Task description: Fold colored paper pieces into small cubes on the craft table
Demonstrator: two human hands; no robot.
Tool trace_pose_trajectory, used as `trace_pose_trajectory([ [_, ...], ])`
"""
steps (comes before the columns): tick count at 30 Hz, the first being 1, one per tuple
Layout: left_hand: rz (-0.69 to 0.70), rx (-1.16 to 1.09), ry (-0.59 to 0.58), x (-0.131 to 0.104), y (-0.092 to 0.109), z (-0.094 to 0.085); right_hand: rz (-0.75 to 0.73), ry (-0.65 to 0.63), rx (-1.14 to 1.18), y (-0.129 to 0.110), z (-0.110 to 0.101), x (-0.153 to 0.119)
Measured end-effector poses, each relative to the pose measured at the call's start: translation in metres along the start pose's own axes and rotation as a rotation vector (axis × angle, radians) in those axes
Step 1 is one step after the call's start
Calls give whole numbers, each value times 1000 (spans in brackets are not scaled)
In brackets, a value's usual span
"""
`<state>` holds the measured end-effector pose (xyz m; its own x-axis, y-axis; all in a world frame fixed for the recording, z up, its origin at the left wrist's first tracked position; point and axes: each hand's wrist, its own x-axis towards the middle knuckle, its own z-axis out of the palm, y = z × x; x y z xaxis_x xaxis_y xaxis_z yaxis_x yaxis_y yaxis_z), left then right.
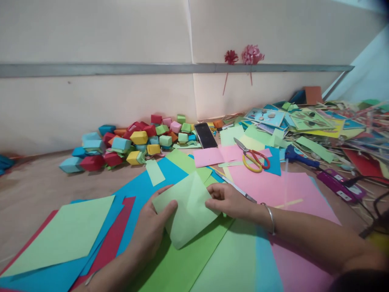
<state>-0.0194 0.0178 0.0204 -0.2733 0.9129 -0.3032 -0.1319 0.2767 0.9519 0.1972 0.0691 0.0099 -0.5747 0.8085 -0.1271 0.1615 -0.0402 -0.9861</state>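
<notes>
Between my two hands is a light green sheet of paper [190, 215], creased through the middle and raised over the coloured sheets. My left hand [152, 227] grips its left corner, thumb on top and the fingers mostly behind. On the right side, my right hand [226, 198] pinches the edge between thumb and curled fingers. Beneath lies a darker green sheet [182, 271]. A pen [237, 187] rests just behind my right hand. Farther back, scissors [253, 158] with red and yellow handles lie on pink paper [282, 184].
Folded paper boxes [139, 138] in many colours are heaped at the back left, near a phone [206, 136]. A blue glue gun [300, 157] and a purple power strip [340, 184] with cords sit at right. Stacked sheets [67, 227] lie at left; paper flowers [252, 54] hang on the wall rail.
</notes>
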Motion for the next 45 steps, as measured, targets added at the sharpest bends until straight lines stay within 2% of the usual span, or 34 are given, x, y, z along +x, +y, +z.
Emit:
trace_pose_trajectory([
  [3, 32, 91, -38, 4, -4, -3, 21, 82, -8, 3, -2, 3],
  [9, 140, 273, -117, 10, -1, -8, -49, 281, -123, 1, -12, 8],
  [11, 179, 307, -136, 11, 2, -9, -69, 295, -123, 1, -13, 8],
  [14, 211, 316, -151, 10, 1, -9, -94, 249, -77, 1, -12, 7],
  [18, 142, 120, -149, 13, -6, -9, -147, 299, -49, 1, -13, 7],
  [20, 98, -23, -151, 15, -8, -9, -242, 309, -81, 1, -15, 7],
  [22, 67, -121, -141, 18, -8, -8, -369, 257, -119, 2, -17, 6],
  [24, 56, -168, -112, 20, -6, -8, -434, 196, -137, 3, -17, 5],
  [26, 67, -181, -88, 21, -5, -8, -373, 184, -121, 4, -16, 3],
  [28, 94, -153, -95, 20, -5, -9, -231, 191, -68, 2, -14, 2],
  [31, 155, -17, -150, 16, -7, -9, -41, 169, 37, -2, -12, 3],
  [33, 214, 81, -169, 12, -7, -8, 18, 142, 73, -3, -12, 4],
  [37, 283, 141, -131, 10, -2, -6, 17, 160, 160, -3, -12, 7],
  [41, 222, 20, -134, 14, 4, -7, 1, 143, 275, 0, -12, 5],
  [43, 123, -76, -207, 16, 4, -7, -59, 146, 268, 4, -12, 3],
  [45, -4, -127, -347, 14, 1, -6, -185, 174, 182, 8, -12, 2],
])
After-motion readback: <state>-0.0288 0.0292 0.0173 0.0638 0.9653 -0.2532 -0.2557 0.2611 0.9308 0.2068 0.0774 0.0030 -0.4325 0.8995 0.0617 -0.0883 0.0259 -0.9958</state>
